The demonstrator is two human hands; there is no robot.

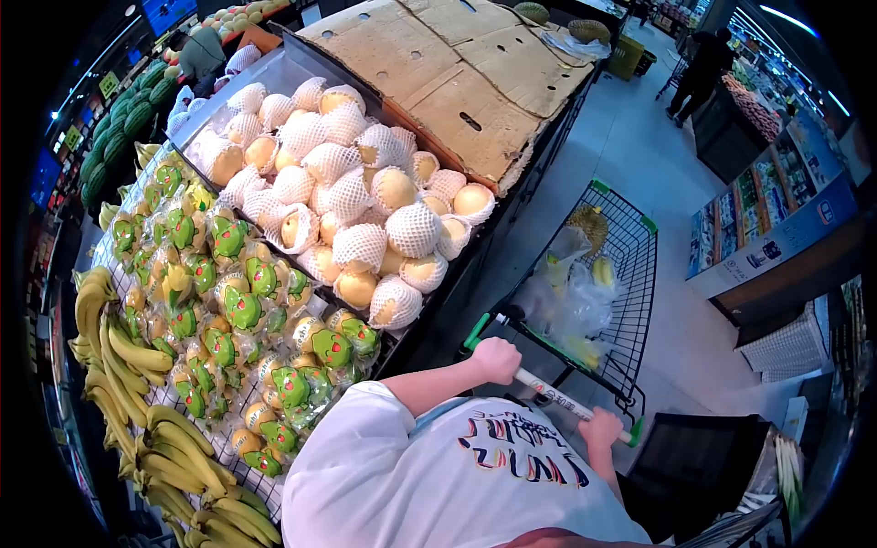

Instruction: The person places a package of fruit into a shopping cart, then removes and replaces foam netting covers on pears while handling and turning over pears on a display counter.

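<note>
My left hand [498,359] is closed around the left end of the white handle [555,395] of a shopping cart [630,301]. Farther right on the same bar, my right hand [602,428] is wrapped round it near the green end cap. The cart is black wire with green corners. Inside lie clear plastic bags [571,306] with yellowish produce, and a spiky durian-like fruit [589,226] sits at the far end. Left of the cart, pale round fruits in white foam nets [356,201] fill a display bin.
Bagged fruit with green cartoon labels [242,310] and bananas [183,452] lie on the left stand. Brown cardboard [457,78] covers the stand ahead. A person in dark clothes [703,73] is in the far aisle; another person [201,55] is beyond the fruit. Shelves [772,201] line the right.
</note>
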